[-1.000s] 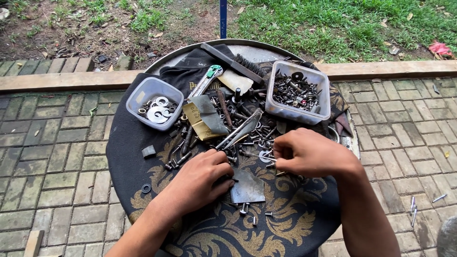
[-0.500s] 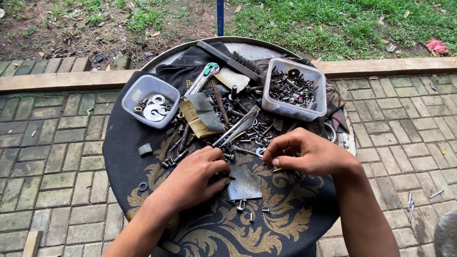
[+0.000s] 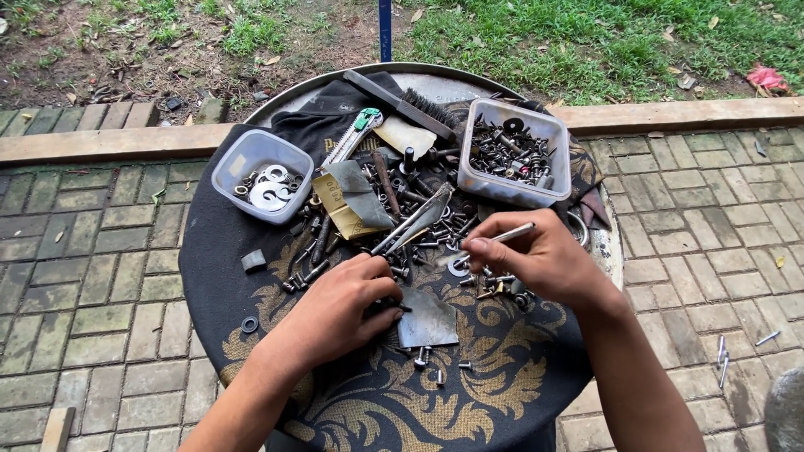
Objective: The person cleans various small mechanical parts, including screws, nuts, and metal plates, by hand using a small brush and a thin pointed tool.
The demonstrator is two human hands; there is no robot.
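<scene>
Over a cloth-covered round table (image 3: 251, 368), the right hand (image 3: 536, 259) pinches a long bolt (image 3: 502, 237) while the left hand (image 3: 335, 310), loosely curled, touches the loose pile (image 3: 402, 226); two tubs (image 3: 261, 174) are partly filled, much hardware unsorted.

Brick paving (image 3: 92, 276), grass (image 3: 586, 42) behind; daylight.

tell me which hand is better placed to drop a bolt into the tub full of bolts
Right. The right hand already pinches a long bolt and sits just below the bolt-filled tub. The left hand lies lower on the cloth among loose hardware, farther from that tub.
</scene>
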